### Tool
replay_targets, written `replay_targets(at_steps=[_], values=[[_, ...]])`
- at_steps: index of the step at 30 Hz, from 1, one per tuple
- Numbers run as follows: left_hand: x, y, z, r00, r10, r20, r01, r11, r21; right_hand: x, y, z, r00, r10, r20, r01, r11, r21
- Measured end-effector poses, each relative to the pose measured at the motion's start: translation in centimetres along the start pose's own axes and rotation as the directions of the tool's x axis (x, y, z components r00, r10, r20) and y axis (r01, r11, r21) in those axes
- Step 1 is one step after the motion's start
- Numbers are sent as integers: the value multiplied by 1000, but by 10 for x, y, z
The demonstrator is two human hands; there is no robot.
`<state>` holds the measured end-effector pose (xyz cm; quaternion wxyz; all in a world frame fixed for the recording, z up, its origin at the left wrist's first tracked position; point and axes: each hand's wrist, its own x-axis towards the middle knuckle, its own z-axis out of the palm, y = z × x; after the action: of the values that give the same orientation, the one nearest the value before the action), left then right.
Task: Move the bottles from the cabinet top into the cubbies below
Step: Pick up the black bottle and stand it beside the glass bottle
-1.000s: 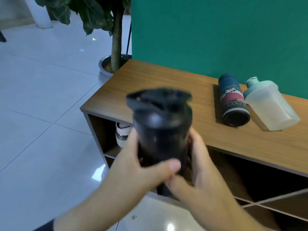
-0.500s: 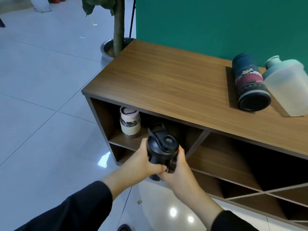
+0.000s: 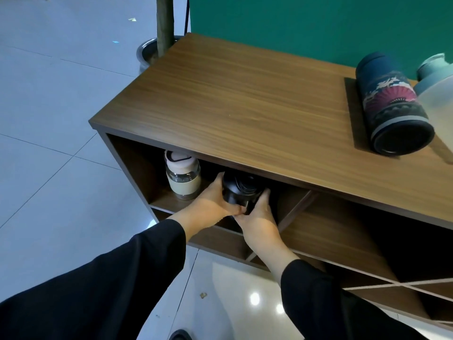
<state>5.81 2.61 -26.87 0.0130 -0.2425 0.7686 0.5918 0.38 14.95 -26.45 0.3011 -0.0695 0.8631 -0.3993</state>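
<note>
A black shaker bottle [image 3: 241,190] stands upright just inside the top-left cubby of the wooden cabinet [image 3: 257,111]. My left hand [image 3: 212,204] grips its left side and my right hand [image 3: 259,217] grips its right side and base. Beside it on the left, in the same cubby, stands a clear glass bottle with a pink lid and cream sleeve [image 3: 182,175]. On the cabinet top at the right lie a dark blue patterned flask [image 3: 392,109] and a frosted shaker with a mint lid [image 3: 438,92], partly cut off by the frame edge.
A diagonal wooden divider [image 3: 295,208] bounds the cubby on the right, with more slanted cubbies further right and below. A potted tree trunk in a metal pot [image 3: 147,52] stands behind the cabinet's left end. A green wall runs behind; glossy white floor tiles lie below.
Both hands have carried the black shaker down from in front of the cabinet top and forward into the top-left cubby, next to the glass bottle. The view has tilted downward.
</note>
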Motion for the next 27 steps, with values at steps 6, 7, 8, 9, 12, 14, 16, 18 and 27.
replay_targets(at_steps=[6,7,8,9,12,14,16,18,27], values=[[15,-10,6,998,20,-60,-21,1000,-9,20,8,12,998,-9,-70,8,1000,-15],[17,-13,6,998,17,-59,-17,1000,-12,21,10,12,998,-13,-61,12,1000,-8],[16,-13,7,998,12,-57,-13,1000,-17,21,13,13,998,-18,-54,18,1000,-3],[17,-15,8,998,0,-61,-2,1000,-25,20,15,13,998,-22,-51,22,1000,-1],[10,-14,11,998,-19,-67,16,999,-41,17,18,14,998,-35,-48,34,999,-16],[2,-15,14,996,-16,-85,8,996,-91,8,18,14,998,-34,-53,31,998,-56],[-11,-15,16,989,-30,-145,12,993,-121,-8,20,9,997,-75,-36,71,992,-108],[-30,-9,17,970,-62,-236,52,997,-49,-30,23,1,991,-136,-1,135,981,-138],[-106,36,42,957,170,-237,-89,944,317,-119,9,-40,976,-219,-6,213,939,270]])
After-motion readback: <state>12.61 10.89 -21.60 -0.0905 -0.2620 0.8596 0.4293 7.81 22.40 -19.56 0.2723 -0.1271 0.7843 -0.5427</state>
